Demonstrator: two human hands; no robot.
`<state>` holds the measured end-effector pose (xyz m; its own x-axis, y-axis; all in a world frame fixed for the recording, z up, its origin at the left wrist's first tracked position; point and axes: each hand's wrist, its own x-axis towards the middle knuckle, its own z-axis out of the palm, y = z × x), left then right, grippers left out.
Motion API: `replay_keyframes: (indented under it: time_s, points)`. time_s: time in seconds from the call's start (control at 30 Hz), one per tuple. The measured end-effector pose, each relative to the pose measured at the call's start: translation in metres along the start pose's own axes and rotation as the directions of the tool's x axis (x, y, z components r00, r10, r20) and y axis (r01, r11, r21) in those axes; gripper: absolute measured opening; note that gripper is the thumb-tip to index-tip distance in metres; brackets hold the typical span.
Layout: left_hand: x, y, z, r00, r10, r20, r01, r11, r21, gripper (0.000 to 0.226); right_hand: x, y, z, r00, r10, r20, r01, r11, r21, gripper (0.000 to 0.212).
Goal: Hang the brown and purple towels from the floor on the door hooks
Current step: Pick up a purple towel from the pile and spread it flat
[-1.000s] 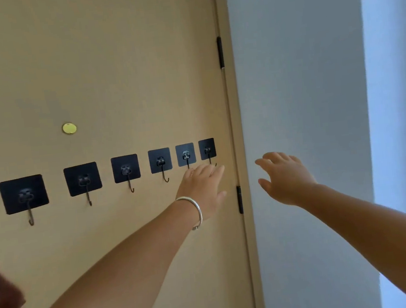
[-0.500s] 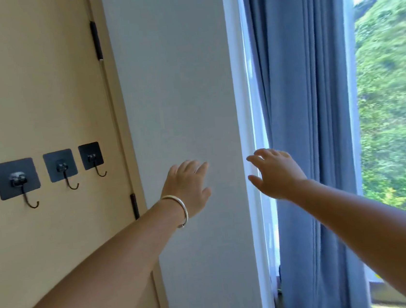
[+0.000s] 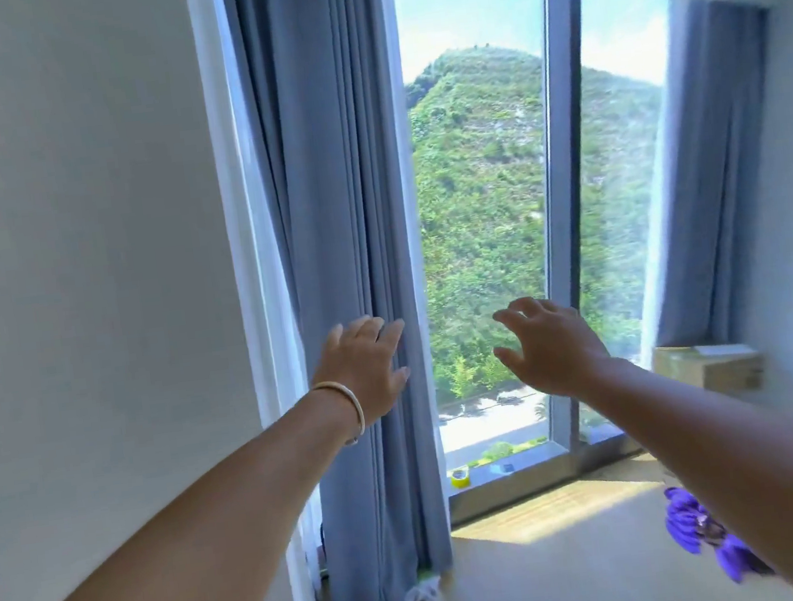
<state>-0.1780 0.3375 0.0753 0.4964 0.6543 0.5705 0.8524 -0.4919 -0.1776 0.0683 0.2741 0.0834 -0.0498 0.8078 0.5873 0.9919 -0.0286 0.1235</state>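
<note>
purple towel on floor, half under right arm.

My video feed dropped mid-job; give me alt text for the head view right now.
Both bare hands, left hand and right hand, reach forward open and empty toward a tall window with blue-grey curtains. A crumpled purple towel lies on the pale floor at lower right, partly behind the right forearm.

Bare forearms; thin pale bangle on left wrist.
</note>
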Motion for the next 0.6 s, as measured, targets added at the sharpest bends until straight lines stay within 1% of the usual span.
replay_keyframes:
  time_s: [0.17, 0.33, 0.47, 0.6]
  points:
    - [0.044, 0.081, 0.008, 0.989, 0.142, -0.026, -0.144, 0.986, -0.085, 0.066, -0.045, 0.076, -0.021, 0.989, 0.15, 0.017, -0.148, 0.986, -0.075, 0.053]
    - [0.085, 0.167, 0.013, 0.963, 0.259, -0.071, -0.268, 0.949, -0.166, 0.064, -0.095, 0.152, -0.038, 0.959, 0.283, 0.002, -0.281, 0.953, -0.115, 0.048]
    - [0.108, 0.247, 0.019, 0.923, 0.371, -0.104, -0.386, 0.899, -0.207, 0.063, -0.141, 0.212, -0.051, 0.916, 0.401, -0.02, -0.4, 0.905, -0.149, 0.042]
    - [0.126, 0.331, 0.02, 0.869, 0.47, -0.154, -0.494, 0.833, -0.249, 0.062, -0.188, 0.268, -0.063, 0.864, 0.503, -0.023, -0.495, 0.839, -0.225, 0.04]
